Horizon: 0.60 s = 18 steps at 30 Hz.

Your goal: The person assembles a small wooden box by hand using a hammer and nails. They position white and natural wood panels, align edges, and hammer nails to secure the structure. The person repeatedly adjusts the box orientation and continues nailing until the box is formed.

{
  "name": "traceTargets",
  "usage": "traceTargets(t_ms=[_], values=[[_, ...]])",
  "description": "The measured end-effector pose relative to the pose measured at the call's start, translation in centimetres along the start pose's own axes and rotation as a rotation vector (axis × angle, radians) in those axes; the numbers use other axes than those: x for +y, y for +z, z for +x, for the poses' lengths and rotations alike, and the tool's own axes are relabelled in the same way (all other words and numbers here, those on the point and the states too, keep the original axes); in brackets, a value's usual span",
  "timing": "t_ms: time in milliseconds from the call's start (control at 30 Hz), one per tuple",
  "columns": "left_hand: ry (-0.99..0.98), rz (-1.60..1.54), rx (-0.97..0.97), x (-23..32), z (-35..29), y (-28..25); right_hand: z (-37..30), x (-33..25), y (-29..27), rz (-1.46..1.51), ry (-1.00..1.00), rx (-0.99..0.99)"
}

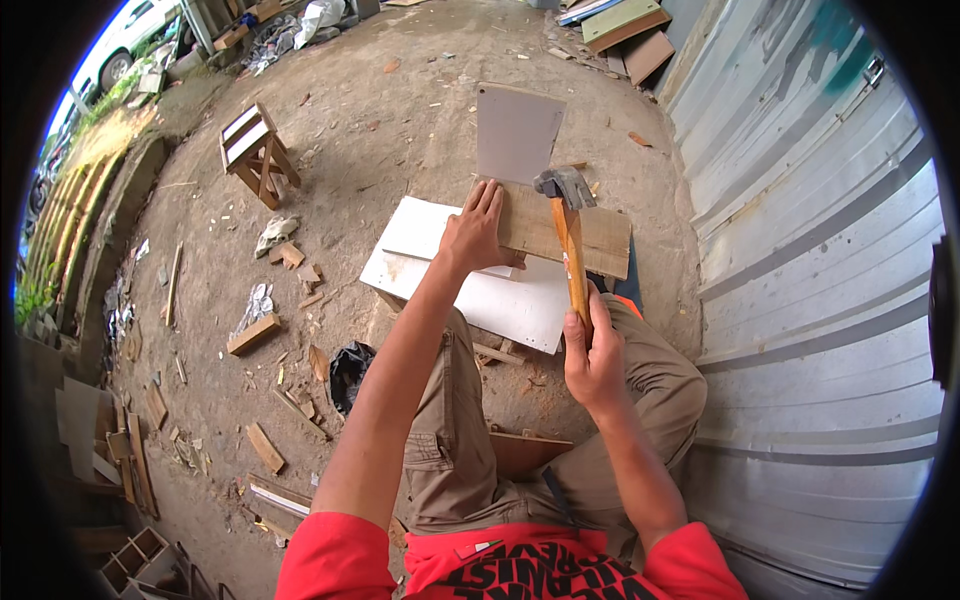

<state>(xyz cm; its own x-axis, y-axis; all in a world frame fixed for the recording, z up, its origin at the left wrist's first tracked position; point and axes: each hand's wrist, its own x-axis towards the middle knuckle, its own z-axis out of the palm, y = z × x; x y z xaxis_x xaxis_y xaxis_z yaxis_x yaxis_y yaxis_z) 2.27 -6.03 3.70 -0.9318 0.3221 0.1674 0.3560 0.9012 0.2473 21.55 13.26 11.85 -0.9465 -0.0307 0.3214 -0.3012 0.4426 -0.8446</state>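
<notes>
The hammer [573,262] looked head-heavy and rigid, with most of its weight likely in the dark steel head [565,188]; its smooth wooden handle could turn a little in a sweaty palm, so the lower handle seemed the place to hold it. The right hand [597,360] had its fingers closed around that lower end, thumb along the handle, the head pointing away and well beyond the knuckles. In view, the head overlapped the far side of the brown board [530,220]; whether it touched was unclear. The board lay over the far right part of the white worktop [520,310], its right end reaching past the right edge. It looked stiff, fairly light and rough, best steadied flat near an end. The left hand [472,240] rested there, its fingers extended over the left end, thumb spread toward the near edge, not curled into a fist. A white slab [412,232] lay beside that hand, toward the worktop's left corner.
</notes>
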Motion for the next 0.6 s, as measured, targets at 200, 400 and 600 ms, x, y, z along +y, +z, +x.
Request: traceTargets(t_ms=[200, 400, 600], values=[[-0.005, -0.023, 0.022, -0.1, 0.2, 0.2, -1.4, 3.2, 0.4, -0.105, 0.239, -0.248], [0.0, -0.03, 0.024, 0.0, 0.1, 0.1, -1.5, 2.1, 0.6, -0.036, 0.191, -0.148], [0.007, -0.018, 0.024, 0.0, -0.1, 0.4, -0.2, 2.8, 0.4, -0.059, 0.193, -0.189]])
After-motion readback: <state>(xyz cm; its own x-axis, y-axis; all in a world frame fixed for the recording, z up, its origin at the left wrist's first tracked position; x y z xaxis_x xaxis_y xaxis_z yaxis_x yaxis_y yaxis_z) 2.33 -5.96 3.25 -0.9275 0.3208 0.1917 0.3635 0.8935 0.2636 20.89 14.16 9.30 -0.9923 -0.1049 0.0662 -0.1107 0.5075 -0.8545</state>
